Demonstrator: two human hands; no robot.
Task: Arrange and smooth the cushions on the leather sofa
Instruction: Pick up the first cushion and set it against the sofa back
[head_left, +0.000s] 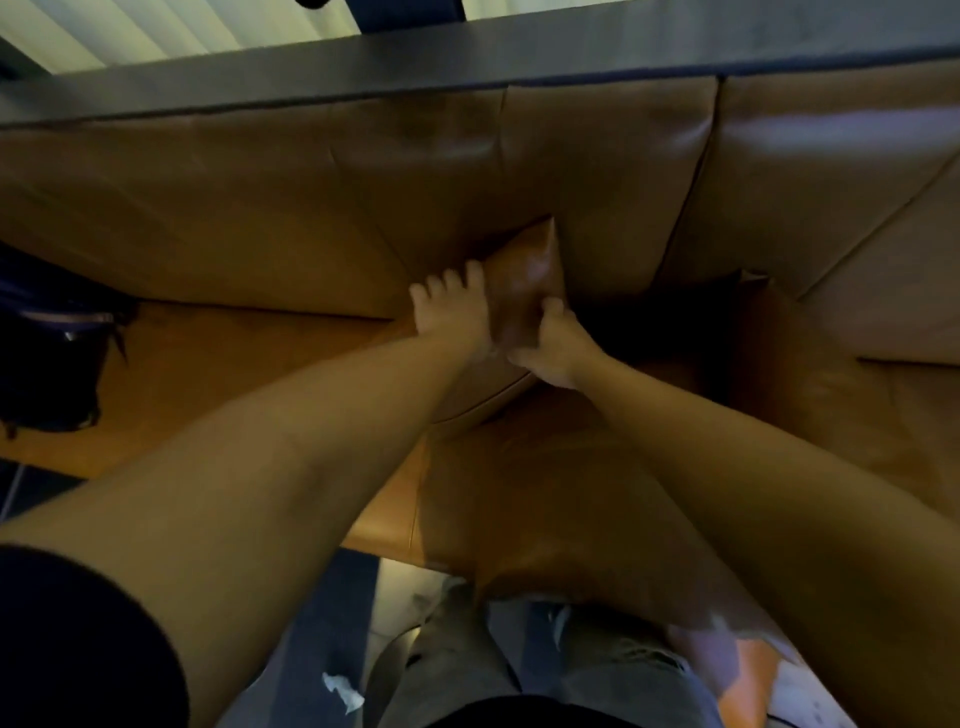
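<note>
A tan leather seat cushion (524, 478) lies tilted in front of me, its far corner (535, 265) raised against the sofa's back cushions (260, 197). My left hand (449, 306) rests on the left side of that corner, fingers spread over the leather. On the corner's right side my right hand (553, 351) is closed, pinching the leather. A second seat cushion (218, 358) lies flat on the left. Right of the lifted cushion is a dark gap (660, 332) in the seat.
A dark bag (52, 358) sits on the left end of the sofa. A dark ledge (467, 62) runs behind the backrest. More tan leather (841, 384) lies on the right. My legs in grey trousers (519, 670) stand against the sofa's front.
</note>
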